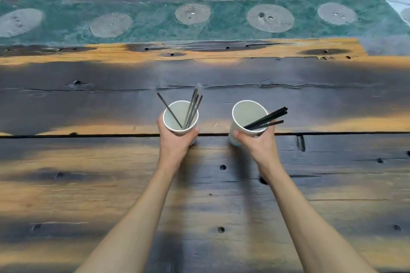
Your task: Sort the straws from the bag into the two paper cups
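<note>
Bench: dark charred-looking wood with orange-tan patches, streaky grain and small dark knot holes. Left cup: white rim, pale off-white inside. Right cup: same white, with a faint light-blue mark low on its wall. Straws in the left cup: dark grey to black. Straws in the right cup: black. Floor strip beyond the bench: mottled green, set with pale grey ribbed discs.

A dark, worn wooden counter; two cups at its middle, possibly resting on it.
</note>
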Tool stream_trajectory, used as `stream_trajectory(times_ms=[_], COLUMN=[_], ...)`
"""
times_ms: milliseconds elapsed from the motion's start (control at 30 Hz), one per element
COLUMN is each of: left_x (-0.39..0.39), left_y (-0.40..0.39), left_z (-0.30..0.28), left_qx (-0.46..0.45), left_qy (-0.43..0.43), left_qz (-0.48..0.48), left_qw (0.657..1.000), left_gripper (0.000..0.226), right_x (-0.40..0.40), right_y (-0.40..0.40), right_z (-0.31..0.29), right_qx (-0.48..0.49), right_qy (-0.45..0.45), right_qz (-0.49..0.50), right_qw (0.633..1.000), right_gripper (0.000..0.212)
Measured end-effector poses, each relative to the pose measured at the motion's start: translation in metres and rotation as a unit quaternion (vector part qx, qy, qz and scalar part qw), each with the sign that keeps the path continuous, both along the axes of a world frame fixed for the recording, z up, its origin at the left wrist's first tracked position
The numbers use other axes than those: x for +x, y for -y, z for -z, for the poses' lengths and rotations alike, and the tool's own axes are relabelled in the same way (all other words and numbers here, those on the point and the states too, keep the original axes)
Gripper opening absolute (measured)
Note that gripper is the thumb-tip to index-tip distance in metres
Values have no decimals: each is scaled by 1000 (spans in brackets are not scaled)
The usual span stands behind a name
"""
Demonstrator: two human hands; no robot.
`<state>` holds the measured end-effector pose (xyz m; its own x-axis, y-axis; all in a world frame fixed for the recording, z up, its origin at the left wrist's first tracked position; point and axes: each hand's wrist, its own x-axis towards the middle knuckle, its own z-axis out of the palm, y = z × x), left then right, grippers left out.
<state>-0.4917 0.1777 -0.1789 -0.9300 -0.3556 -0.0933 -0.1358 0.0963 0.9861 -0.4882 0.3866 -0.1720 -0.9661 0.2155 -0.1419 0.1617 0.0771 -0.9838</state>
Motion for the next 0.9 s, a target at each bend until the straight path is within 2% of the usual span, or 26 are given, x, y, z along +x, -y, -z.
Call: stream_trajectory(times_ms=[267,600,767,900], left_x=[-50,-61,-49,-17], left_y=[5,13,16,11], left_z=[23,39,38,21], left_qx=[-3,-2,-34,-39], left_qy=[-9,2,53,113], left_qz=[9,43,47,-32], left_qw=[1000,999,997,992], left_gripper=[77,83,109,111], right_x=[-61,-67,-51,-23], right_y=[2,7,1,0], right_z=[20,38,37,24], right_qx=[-1,-13,-9,18], right_qy=[-6,5,27,69], right_qz=[-4,-15,-49,-26], right_qw=[1000,1000,998,997], right_gripper=[76,81,94,109])
